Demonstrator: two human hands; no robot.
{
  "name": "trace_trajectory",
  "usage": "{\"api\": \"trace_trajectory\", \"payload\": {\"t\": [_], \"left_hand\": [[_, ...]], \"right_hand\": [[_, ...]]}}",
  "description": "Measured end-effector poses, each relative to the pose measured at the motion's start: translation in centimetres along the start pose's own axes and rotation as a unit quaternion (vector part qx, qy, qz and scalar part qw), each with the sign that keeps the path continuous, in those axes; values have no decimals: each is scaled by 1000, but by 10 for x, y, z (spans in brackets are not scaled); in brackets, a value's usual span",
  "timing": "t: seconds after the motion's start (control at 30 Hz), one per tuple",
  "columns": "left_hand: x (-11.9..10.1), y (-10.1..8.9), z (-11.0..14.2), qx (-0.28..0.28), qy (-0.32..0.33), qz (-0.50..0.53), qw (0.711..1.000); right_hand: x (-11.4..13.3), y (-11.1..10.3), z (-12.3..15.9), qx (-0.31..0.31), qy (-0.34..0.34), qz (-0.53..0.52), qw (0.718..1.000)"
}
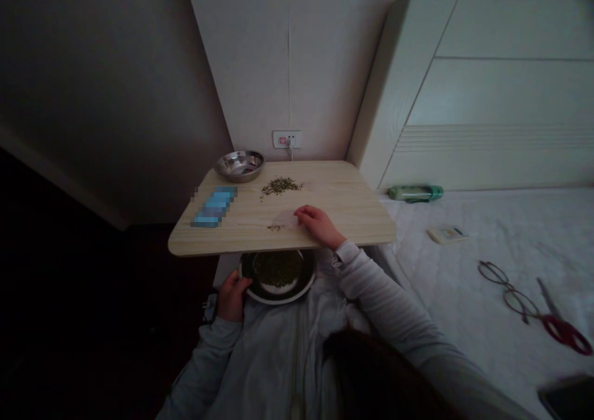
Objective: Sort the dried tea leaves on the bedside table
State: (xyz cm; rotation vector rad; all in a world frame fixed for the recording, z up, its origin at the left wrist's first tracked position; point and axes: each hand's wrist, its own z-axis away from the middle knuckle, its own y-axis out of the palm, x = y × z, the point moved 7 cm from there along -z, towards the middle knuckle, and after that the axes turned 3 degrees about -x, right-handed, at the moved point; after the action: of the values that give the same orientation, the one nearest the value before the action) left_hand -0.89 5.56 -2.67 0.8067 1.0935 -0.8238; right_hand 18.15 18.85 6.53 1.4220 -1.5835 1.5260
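My left hand grips the rim of a steel bowl held just under the near edge of the small wooden table; the bowl holds greenish beans. My right hand rests on the tabletop near that edge, fingers curled down beside a small cluster of beans. A larger pile of beans lies farther back on the table. An empty steel bowl stands at the far left corner.
A blurred blue object lies on the table's left side. On the bed to the right lie a green bottle, a small card, glasses and red-handled scissors. A wall socket is behind the table.
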Motion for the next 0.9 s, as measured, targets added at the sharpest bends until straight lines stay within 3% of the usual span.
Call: {"api": "trace_trajectory", "payload": {"t": [0.13, 0.43, 0.63, 0.9], "left_hand": [[1, 1, 0, 14, -8, 8, 1000], [2, -1, -1, 16, 2, -10, 1000], [-1, 0, -1, 12, 14, -11, 1000], [1, 1, -3, 13, -2, -7, 1000]], "right_hand": [[-6, -1, -10, -48, 2, 28, 998], [-2, 2, -7, -35, -28, 97, 994], [-3, 5, -6, -12, -30, 90, 995], [-2, 2, -6, -39, -34, 118, 992]]}}
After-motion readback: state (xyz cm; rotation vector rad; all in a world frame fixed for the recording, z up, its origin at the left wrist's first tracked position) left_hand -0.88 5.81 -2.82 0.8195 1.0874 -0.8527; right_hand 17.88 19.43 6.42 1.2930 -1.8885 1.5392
